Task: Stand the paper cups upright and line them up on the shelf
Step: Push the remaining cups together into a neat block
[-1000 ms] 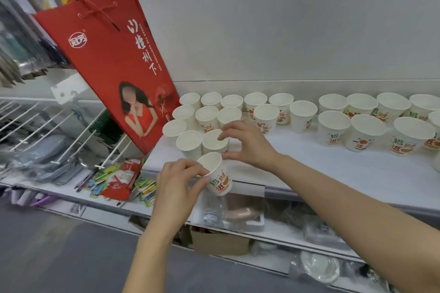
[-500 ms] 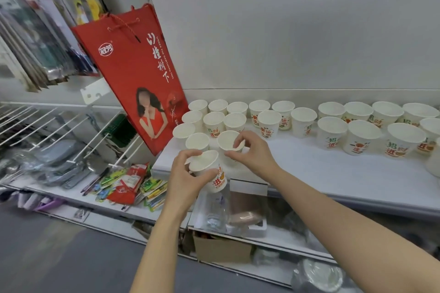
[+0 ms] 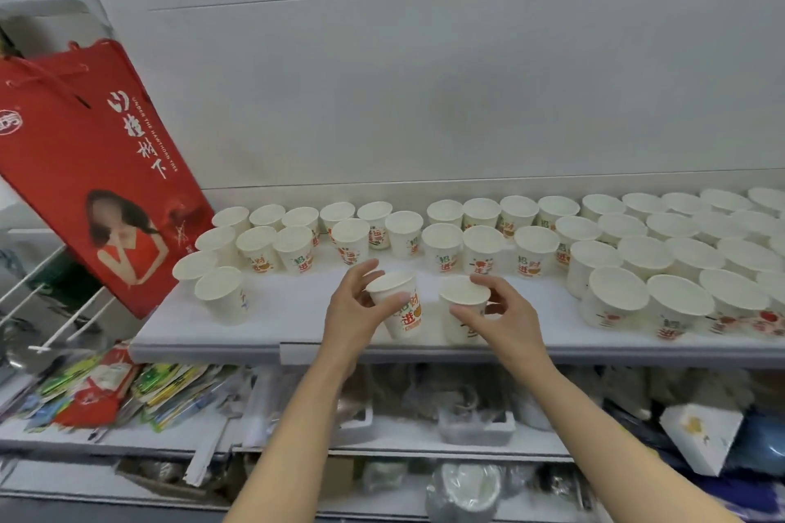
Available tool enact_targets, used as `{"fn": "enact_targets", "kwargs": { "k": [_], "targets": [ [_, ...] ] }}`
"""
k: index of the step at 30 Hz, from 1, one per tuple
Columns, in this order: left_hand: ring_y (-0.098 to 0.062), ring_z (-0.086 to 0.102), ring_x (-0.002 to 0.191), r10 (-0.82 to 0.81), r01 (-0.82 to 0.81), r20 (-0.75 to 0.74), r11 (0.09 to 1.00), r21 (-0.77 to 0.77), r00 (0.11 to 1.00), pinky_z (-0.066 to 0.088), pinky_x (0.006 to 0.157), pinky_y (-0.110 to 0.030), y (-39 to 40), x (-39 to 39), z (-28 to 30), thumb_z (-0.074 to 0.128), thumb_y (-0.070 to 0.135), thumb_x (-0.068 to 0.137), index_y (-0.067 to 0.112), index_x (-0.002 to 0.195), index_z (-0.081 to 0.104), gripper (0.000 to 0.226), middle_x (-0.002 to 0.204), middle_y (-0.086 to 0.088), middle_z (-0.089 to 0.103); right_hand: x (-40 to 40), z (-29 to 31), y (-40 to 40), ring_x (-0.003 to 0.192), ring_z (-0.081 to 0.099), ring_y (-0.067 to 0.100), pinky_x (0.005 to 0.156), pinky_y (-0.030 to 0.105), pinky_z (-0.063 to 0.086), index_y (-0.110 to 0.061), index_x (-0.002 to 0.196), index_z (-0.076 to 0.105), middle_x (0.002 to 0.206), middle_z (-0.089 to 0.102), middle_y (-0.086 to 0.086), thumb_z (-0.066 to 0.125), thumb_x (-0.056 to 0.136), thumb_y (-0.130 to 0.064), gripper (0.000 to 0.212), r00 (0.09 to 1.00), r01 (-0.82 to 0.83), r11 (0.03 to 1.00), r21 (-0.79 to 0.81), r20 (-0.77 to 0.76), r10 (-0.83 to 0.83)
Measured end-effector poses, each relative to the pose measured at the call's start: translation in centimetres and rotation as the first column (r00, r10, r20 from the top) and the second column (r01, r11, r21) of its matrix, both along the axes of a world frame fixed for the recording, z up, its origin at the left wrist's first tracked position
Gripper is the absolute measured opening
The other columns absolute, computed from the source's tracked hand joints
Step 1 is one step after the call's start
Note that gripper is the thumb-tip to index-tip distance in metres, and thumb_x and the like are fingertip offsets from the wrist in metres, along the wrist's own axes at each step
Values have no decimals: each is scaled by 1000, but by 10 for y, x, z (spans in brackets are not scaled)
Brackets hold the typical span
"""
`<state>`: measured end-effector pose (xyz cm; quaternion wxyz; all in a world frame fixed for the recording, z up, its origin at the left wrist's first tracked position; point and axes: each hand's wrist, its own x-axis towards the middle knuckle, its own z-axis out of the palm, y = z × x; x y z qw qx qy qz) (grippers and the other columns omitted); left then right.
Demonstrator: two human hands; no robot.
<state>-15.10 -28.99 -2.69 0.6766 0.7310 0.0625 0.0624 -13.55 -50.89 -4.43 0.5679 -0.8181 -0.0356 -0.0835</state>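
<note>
Many white paper cups with red and green print stand upright in rows along the back of the white shelf (image 3: 297, 310). My left hand (image 3: 350, 312) grips one cup (image 3: 401, 306) by its rim, slightly tilted, near the shelf's front. Just to its right, my right hand (image 3: 505, 318) holds a second cup (image 3: 461, 310) by the rim, upright over the front of the shelf. Two cups (image 3: 221, 295) stand apart at the left end.
A red paper bag (image 3: 97, 166) leans against the shelf's left end. White wire pegs (image 3: 63, 323) stick out at the left. Below are shelves crowded with packets (image 3: 106, 386) and plastic-wrapped goods. More cups (image 3: 679, 268) crowd the right side.
Both hands have carried their cups rightwards from the left cluster to the middle front of the shelf. The view has shifted right, showing more cups on the right.
</note>
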Motion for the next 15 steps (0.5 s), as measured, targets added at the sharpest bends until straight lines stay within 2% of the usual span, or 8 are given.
{"fn": "enact_targets", "kwargs": {
  "k": [5, 8, 11, 15],
  "targets": [
    [-2, 55, 113, -120, 120, -5, 992, 39, 993, 50, 88, -22, -62, 28, 2, 84, 26, 74, 34, 132, 52, 67, 129, 18, 57, 1, -4, -61, 98, 54, 9, 76, 12, 43, -23, 122, 57, 122, 57, -10, 82, 70, -35, 58, 987, 156, 984, -87, 51, -152],
    [-4, 53, 116, -177, 178, -17, 980, 93, 984, 50, 98, -33, -89, 44, 0, 86, 25, 71, 36, 126, 54, 65, 126, 20, 58, 10, -9, -80, 105, 53, 14, 86, 26, 45, -19, 121, 56, 119, 57, -4, 83, 67, -37, 63, 972, 221, 958, -180, 119, -202],
    [-5, 54, 115, -213, 216, -39, 962, 169, 976, 49, 101, -38, -107, 53, -7, 86, 22, 70, 36, 124, 54, 65, 126, 19, 58, 14, -15, -89, 112, 50, 17, 90, 24, 38, -18, 120, 56, 119, 57, 0, 83, 67, -38, 64, 962, 250, 935, -250, 177, -210],
    [-10, 50, 119, -234, 240, -56, 936, 259, 971, 47, 103, -37, -117, 54, -10, 83, 19, 73, 37, 125, 52, 63, 132, 15, 53, 11, -17, -94, 116, 47, 16, 91, 21, 35, -19, 124, 52, 123, 54, -1, 82, 68, -41, 67, 960, 255, 925, -280, 184, -209]
  ]
}}
